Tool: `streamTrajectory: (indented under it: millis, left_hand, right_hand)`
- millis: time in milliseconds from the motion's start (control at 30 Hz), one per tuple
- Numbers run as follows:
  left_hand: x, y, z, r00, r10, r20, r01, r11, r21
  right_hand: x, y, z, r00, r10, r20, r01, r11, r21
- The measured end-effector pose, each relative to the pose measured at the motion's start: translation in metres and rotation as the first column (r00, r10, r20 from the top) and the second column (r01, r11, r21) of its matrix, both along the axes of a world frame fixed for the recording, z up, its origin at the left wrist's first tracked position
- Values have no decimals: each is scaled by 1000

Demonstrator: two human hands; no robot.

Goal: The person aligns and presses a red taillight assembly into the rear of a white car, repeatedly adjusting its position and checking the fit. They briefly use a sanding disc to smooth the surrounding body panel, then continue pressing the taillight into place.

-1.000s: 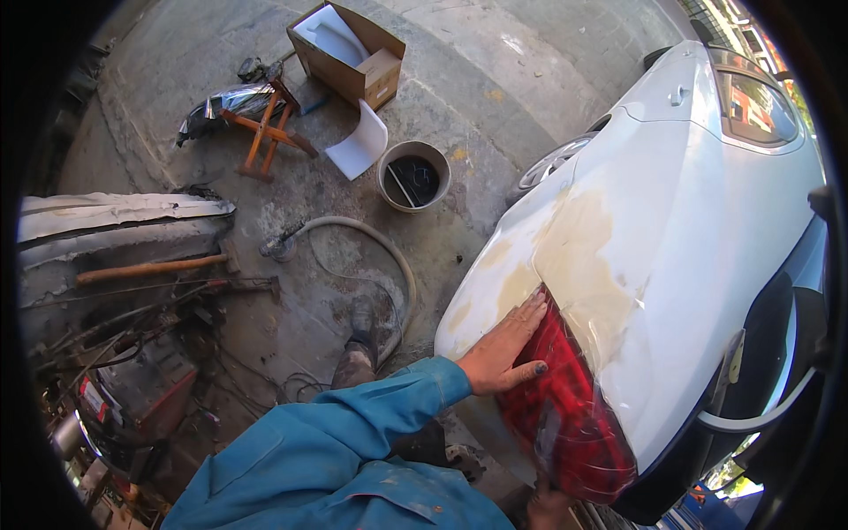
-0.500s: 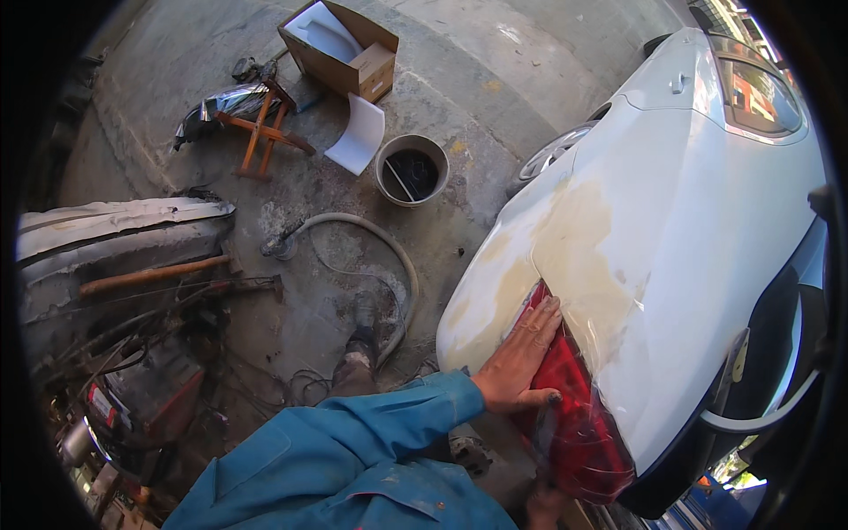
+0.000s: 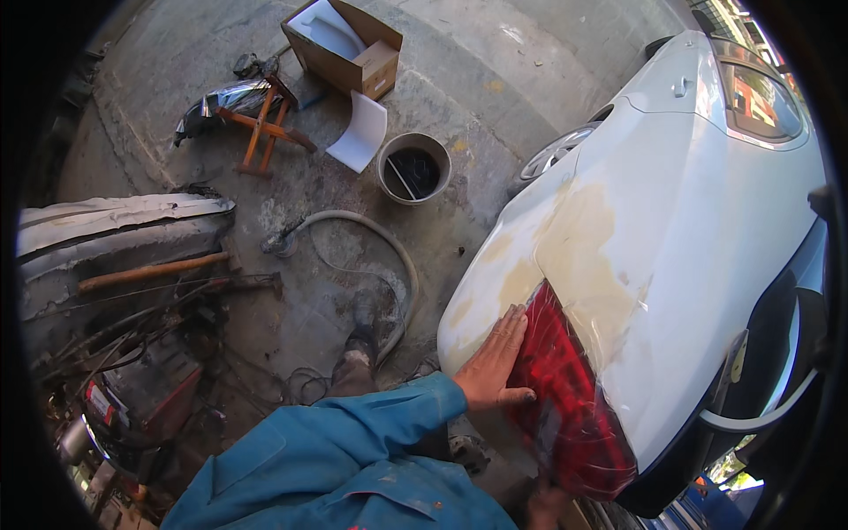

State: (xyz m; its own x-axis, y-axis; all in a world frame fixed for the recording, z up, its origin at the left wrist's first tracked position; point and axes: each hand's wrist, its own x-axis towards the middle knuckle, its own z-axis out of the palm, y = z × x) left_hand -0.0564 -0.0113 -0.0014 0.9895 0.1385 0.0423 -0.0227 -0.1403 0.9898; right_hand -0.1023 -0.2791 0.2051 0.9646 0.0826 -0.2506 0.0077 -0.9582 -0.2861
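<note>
Left hand (image 3: 496, 367) flat, fingers together, on the white car panel (image 3: 671, 230).
Pressed at the red tail lamp's (image 3: 565, 397) nine o'clock edge, apparently feeling the filler; right hand unseen.

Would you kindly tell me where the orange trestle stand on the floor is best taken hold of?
Probably by its top bar, from above. The orange stand stands on splayed legs, with that bar uppermost and bare, while a dark shiny part and a cardboard box crowd it lower down.
</note>
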Motion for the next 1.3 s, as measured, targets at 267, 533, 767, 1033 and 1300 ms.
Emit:
streamTrajectory:
  millis: [267,533,767,1033,1300]
  left_hand:
    - [6,14,-3,997,-67,-32,69,994,80]
    - [11,2,54,993,62,100,-51,992,-111]
    - [106,73,69,986,100,137,-52,946,-319]
    - [68,49,69,978,206,35,-94,583,-807]
    - [121,61,92,983,157,91,-70,790,-609]
  right_hand:
    - [-5,-21,-5,993,-77,-93,77,997,-6]
    - [-8,-24,-7,987,-101,-126,113,989,97]
    - [0,-27,-6,977,-95,-192,98,995,4]
    - [-9,-46,-16,981,-112,-158,107,994,-35]
    - [0,-2,0,997,-62,-44,67,990,126]
